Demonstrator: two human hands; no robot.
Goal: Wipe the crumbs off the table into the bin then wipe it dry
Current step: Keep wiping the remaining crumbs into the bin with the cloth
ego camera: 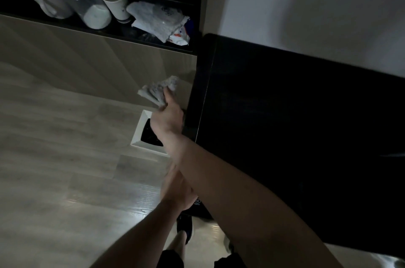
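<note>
At the dark table's (pixel 285 125) edge, the right hand (pixel 167 122) grips a crumpled cloth (pixel 158 90) above the bin (pixel 147 130); the left hand (pixel 177 191), grip unclear, should cup falling crumbs.

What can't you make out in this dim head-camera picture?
- Crumbs on the glossy black table: too dark to see.
- White square bin: partly hidden by the right hand gripping the crumpled grey cloth.
- Left hand: fingers hidden under the right forearm.
- Table's right side: cut off by the edge.
</note>
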